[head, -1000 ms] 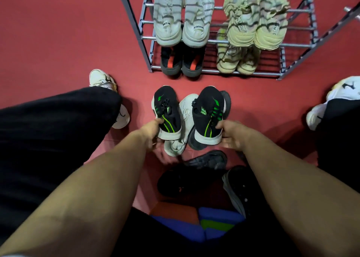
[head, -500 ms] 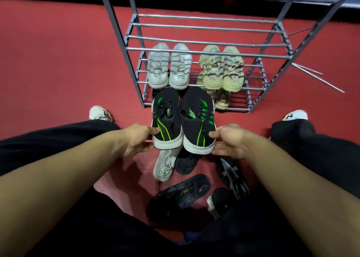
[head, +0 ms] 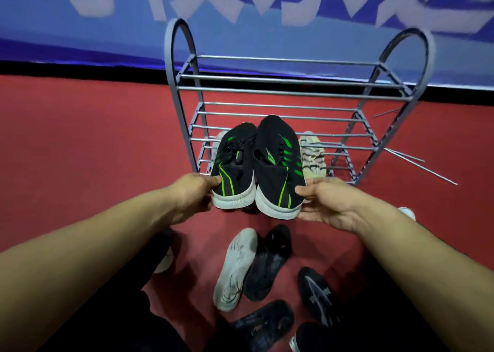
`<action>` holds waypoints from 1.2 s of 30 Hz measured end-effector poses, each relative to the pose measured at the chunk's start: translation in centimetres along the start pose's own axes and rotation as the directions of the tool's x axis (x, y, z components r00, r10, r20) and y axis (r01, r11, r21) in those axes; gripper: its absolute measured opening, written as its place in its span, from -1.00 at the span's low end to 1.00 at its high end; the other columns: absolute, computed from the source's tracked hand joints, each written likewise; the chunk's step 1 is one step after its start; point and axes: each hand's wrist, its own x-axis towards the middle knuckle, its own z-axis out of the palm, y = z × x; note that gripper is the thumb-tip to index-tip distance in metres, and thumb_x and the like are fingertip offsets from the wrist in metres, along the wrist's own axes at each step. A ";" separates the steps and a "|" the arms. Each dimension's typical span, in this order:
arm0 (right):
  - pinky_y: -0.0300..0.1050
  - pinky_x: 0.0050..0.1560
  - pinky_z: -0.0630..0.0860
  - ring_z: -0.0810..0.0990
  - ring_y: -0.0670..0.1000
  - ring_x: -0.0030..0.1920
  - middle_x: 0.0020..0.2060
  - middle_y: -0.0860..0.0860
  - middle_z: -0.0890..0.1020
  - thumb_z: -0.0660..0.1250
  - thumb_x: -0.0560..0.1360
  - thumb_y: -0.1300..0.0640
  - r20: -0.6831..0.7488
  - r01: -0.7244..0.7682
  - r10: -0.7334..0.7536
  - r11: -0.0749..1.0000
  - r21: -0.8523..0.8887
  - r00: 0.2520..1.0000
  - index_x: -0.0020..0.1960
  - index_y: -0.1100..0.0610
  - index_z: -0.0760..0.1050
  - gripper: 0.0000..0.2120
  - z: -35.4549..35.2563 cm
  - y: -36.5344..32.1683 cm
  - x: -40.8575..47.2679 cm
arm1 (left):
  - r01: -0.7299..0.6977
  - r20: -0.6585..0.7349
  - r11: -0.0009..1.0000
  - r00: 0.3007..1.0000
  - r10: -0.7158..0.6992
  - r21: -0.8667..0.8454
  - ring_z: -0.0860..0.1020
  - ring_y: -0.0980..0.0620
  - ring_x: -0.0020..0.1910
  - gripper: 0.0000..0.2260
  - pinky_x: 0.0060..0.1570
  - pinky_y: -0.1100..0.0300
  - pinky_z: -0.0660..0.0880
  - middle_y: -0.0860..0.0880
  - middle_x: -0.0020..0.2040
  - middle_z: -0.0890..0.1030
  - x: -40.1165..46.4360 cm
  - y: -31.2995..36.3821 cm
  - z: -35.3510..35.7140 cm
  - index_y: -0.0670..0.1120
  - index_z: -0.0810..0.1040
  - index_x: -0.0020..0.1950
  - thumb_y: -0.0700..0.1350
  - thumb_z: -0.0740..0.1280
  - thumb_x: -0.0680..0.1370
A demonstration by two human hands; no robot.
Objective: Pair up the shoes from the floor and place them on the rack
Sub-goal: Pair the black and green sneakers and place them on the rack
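Observation:
Two black sneakers with green stripes and white soles are held side by side in the air in front of the grey metal rack (head: 294, 77). My left hand (head: 193, 195) grips the heel of the left sneaker (head: 234, 168). My right hand (head: 324, 202) grips the heel of the right sneaker (head: 278, 164). Their toes point toward the rack's middle shelves. A cream striped shoe (head: 312, 155) shows on a lower shelf behind them; the other racked shoes are mostly hidden.
On the red floor below my hands lie a white shoe sole-up (head: 235, 269), a black shoe (head: 267, 263), a black sneaker with a grey logo (head: 318, 298) and a dark sandal (head: 263, 325). Loose metal rods (head: 417, 166) lie right of the rack. A blue banner (head: 240, 7) stands behind.
Both hands have lifted the green-striped pair up from the floor and forward toward the rack. The view has tilted upward, showing the rack's top shelves and the banner.

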 end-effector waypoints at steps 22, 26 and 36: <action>-0.09 -0.52 0.60 0.51 0.00 -0.35 -0.23 0.10 0.52 0.30 0.56 0.26 -0.217 0.030 -0.103 0.949 -0.314 0.971 -0.15 0.17 0.42 -0.88 3.8 -11.6 22.5 | 0.007 -0.222 0.964 0.974 0.054 0.265 0.38 0.00 -0.39 -0.85 -0.36 0.19 0.38 -0.10 -0.28 0.40 22.1 8.0 -4.0 -0.12 0.43 -0.13 -0.12 0.20 0.63; -0.18 -0.56 0.54 0.50 0.01 -0.39 -0.11 0.14 0.50 0.38 0.51 0.16 -0.282 0.027 -0.159 0.907 -0.421 0.946 -0.20 0.18 0.48 -0.85 4.1 -11.0 23.5 | 0.106 -0.180 0.914 0.983 -0.037 0.391 0.49 -0.02 -0.41 -0.80 -0.36 0.15 0.56 -0.10 -0.26 0.47 21.3 8.5 -3.8 -0.17 0.42 -0.03 -0.08 0.12 0.66; -0.12 -0.40 0.45 0.46 0.03 -0.41 -0.25 0.02 0.53 0.30 0.50 0.15 -0.283 0.304 -0.414 0.881 -0.362 0.865 0.14 0.06 0.44 -0.78 3.0 -6.4 17.5 | -0.111 -0.423 0.722 0.746 0.514 0.683 0.52 -0.17 0.16 -0.72 0.09 0.03 0.40 -0.05 0.27 0.48 15.1 3.6 0.3 0.02 0.47 0.24 0.00 0.11 0.58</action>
